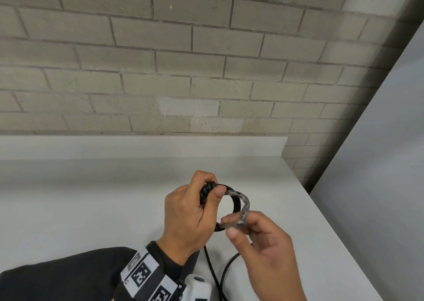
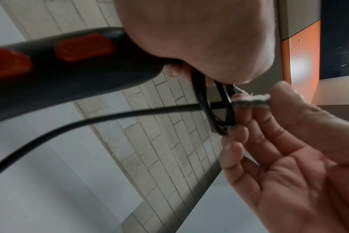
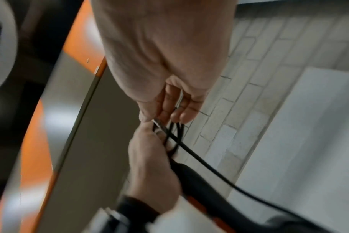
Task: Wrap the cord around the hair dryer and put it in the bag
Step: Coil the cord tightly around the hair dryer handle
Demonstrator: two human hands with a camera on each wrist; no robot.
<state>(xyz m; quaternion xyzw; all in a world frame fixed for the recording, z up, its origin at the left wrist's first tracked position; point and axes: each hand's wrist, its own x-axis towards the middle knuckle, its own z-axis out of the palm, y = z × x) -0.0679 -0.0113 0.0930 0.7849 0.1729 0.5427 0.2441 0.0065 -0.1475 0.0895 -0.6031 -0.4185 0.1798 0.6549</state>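
Observation:
My left hand [image 1: 211, 188] grips a small coil of black cord [image 1: 236, 200] above the white counter. A grey fuzzy strap [image 1: 244, 205] curves round the coil's right side, and my right hand [image 1: 229, 227] pinches its lower end between thumb and forefinger. The left wrist view shows the hair dryer's black handle [image 2: 70, 71] with orange buttons running left from my left hand, and the strap [image 2: 249, 100] against the coil. Loose cord [image 1: 226, 271] hangs down toward the bottom edge. The dryer's head is hidden. No bag is in view.
The white counter [image 1: 91, 209] has a raised back edge against a grey brick wall [image 1: 183, 71]. A pale grey panel [image 1: 378, 163] stands along the counter's right side. A white wrist device [image 1: 197, 287] sits below my left forearm.

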